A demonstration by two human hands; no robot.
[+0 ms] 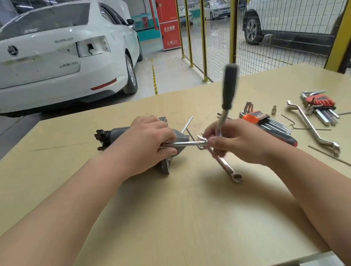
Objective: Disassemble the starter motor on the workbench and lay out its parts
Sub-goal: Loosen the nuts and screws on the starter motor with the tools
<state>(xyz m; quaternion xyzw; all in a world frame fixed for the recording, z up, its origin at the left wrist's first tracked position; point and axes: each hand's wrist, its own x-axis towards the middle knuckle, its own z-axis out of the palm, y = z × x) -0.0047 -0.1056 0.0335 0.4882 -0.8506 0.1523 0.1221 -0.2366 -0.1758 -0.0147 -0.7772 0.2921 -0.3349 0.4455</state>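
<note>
The motor (115, 134) lies on its side on the bench (181, 220), left of centre, dark rear end to the left and nose to the right. Our left hand (145, 145) is closed over the nose end, fingers curled round the housing. A long bolt (184, 144) runs level from under those fingers to our right hand (237, 140). Its left end is hidden, so we cannot tell whether it sits in the housing. The right hand's fingers are curled round the shank of a black-handled driver (229, 91) and pinch the bolt's far end. A wrench (227, 166) runs from beneath the right hand toward us. It is blurred there, so we cannot tell whether the hand holds it.

We judge the step in hand to be withdrawal of a through bolt. To do it well:

1. Press the motor down with the left hand. The round body will probably roll under a sideways pull.
2. Draw the bolt along its own axis. A long, thin bolt is likely to bind if tilted in its bore.
3. Free the right hand first. Sharing one grip between driver and bolt leaves only a weak pinch on the bolt. We would set the driver down to the right, near the hex keys (259, 117).
4. Lay the bolt beside the second bolt (186, 124), which rests just behind the nose, so that the pair lie together and apart from the tools.
5. Set it down flat. Smooth rods roll readily on a bare bench.
</note>
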